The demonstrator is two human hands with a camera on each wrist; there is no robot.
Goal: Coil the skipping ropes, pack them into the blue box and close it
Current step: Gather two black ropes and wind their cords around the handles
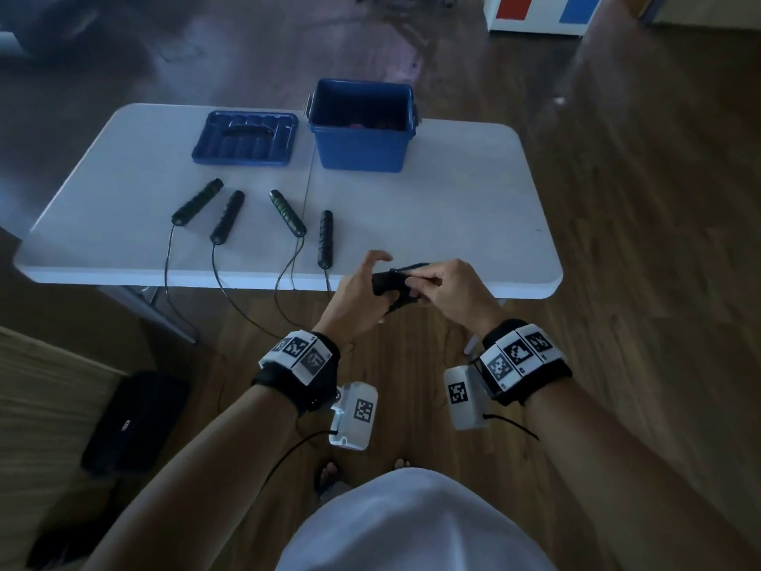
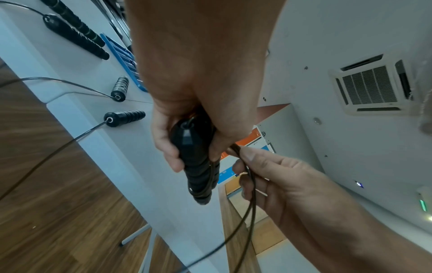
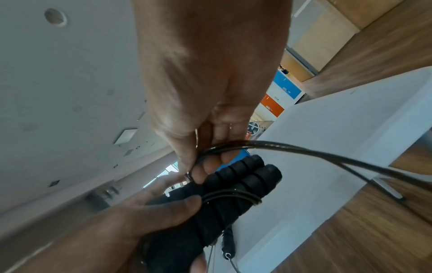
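My left hand point(image 1: 362, 290) grips a pair of black ribbed rope handles point(image 3: 236, 186) held side by side just off the table's near edge. My right hand point(image 1: 444, 290) pinches the thin dark cord point(image 3: 304, 149) of that rope beside the handles; a turn of cord lies round them. The same handles point(image 2: 198, 166) show in the left wrist view, with the cord point(image 2: 247, 212) hanging down. Several other rope handles point(image 1: 230, 216) lie on the white table point(image 1: 453, 224), their cords dangling over the front edge. The open blue box point(image 1: 362, 125) stands at the back with something dark red inside.
The blue lid point(image 1: 246, 138) lies upside down left of the box. A black case point(image 1: 136, 422) sits on the wood floor at the left. A white cabinet with red and blue panels point(image 1: 539, 12) stands far behind the table.
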